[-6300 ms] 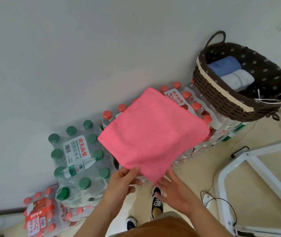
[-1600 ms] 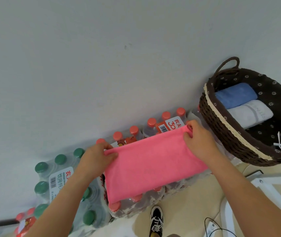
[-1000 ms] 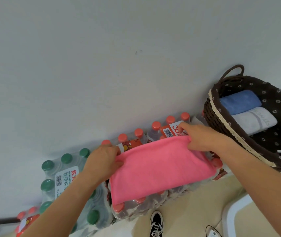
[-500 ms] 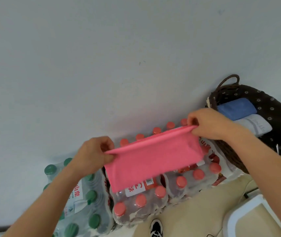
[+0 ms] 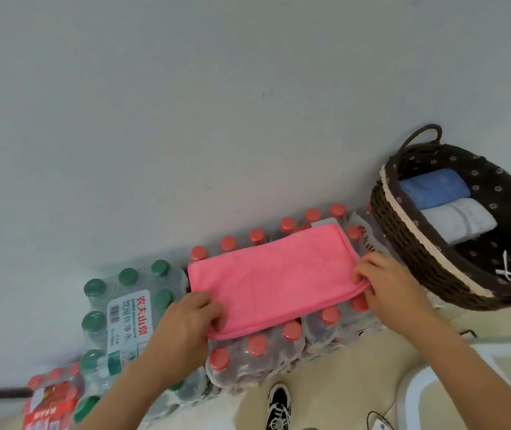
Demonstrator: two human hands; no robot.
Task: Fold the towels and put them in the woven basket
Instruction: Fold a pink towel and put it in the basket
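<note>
Pink towel lay folded on red-cap bottle pack, L hand pinched its near-left corner, R hand pinched near-right corner, woven basket at pack's right edge.

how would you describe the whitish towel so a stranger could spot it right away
Look to the dark woven basket at the right of the view. Two folded towels lie side by side inside it; the whitish towel is the nearer one, pale with faint stripes, unlike the blue towel behind it.
</note>
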